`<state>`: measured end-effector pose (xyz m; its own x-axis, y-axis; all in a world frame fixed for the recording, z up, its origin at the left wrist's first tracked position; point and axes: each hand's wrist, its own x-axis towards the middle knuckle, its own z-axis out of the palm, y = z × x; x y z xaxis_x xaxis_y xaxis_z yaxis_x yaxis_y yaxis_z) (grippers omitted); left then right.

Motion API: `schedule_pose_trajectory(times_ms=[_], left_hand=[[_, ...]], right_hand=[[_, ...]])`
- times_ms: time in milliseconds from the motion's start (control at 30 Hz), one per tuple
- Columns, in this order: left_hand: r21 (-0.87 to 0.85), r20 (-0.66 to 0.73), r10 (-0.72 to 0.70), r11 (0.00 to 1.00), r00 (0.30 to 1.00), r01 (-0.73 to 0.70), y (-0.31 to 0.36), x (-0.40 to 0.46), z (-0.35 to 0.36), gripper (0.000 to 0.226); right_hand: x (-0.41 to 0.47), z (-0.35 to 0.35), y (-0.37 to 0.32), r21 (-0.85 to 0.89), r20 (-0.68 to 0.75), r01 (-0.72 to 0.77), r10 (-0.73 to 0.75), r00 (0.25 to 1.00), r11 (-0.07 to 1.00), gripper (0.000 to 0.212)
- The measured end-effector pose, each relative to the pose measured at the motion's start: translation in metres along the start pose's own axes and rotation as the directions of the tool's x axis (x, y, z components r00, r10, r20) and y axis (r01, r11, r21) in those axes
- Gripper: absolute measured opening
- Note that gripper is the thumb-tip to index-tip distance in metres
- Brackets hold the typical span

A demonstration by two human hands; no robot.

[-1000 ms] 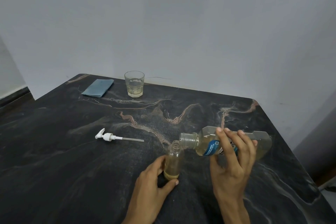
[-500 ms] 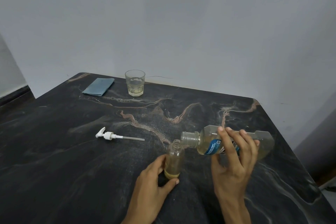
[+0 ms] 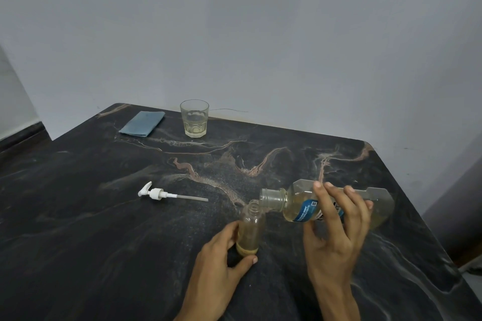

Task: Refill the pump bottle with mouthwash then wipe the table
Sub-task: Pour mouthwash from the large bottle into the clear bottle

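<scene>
A small clear pump bottle (image 3: 251, 227) stands upright on the dark marble table (image 3: 104, 229), its neck open and a little yellowish liquid at the bottom. My left hand (image 3: 221, 266) grips its base. My right hand (image 3: 336, 232) holds a clear mouthwash bottle (image 3: 300, 206) with a blue label, tipped on its side. Its open mouth is right above the small bottle's neck. The white pump head (image 3: 159, 193) with its tube lies on the table to the left. A folded blue cloth (image 3: 142, 123) rests at the far left.
A glass tumbler (image 3: 194, 118) with some pale yellow liquid stands at the back of the table near the grey wall. The table's right edge runs close to my right hand. A thin wire lies behind the glass.
The mouthwash bottle stays tipped over the small bottle's neck, its mouth edging slightly lower. Both hands keep their hold; nothing else has moved.
</scene>
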<state>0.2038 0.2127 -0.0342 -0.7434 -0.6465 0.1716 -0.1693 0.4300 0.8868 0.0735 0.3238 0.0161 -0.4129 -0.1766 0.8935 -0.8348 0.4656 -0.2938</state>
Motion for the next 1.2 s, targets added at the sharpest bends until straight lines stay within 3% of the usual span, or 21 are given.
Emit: schedule_pose_trajectory(times_ms=[1200], left_hand=[[0.001,-0.003,0.005,1.000,1.000,-0.005,-0.0006,0.0001,0.0004,0.054]], right_hand=[[-0.0010,0.0013,0.0009,-0.011,-0.015,0.013,-0.013,1.000,1.000,0.091]])
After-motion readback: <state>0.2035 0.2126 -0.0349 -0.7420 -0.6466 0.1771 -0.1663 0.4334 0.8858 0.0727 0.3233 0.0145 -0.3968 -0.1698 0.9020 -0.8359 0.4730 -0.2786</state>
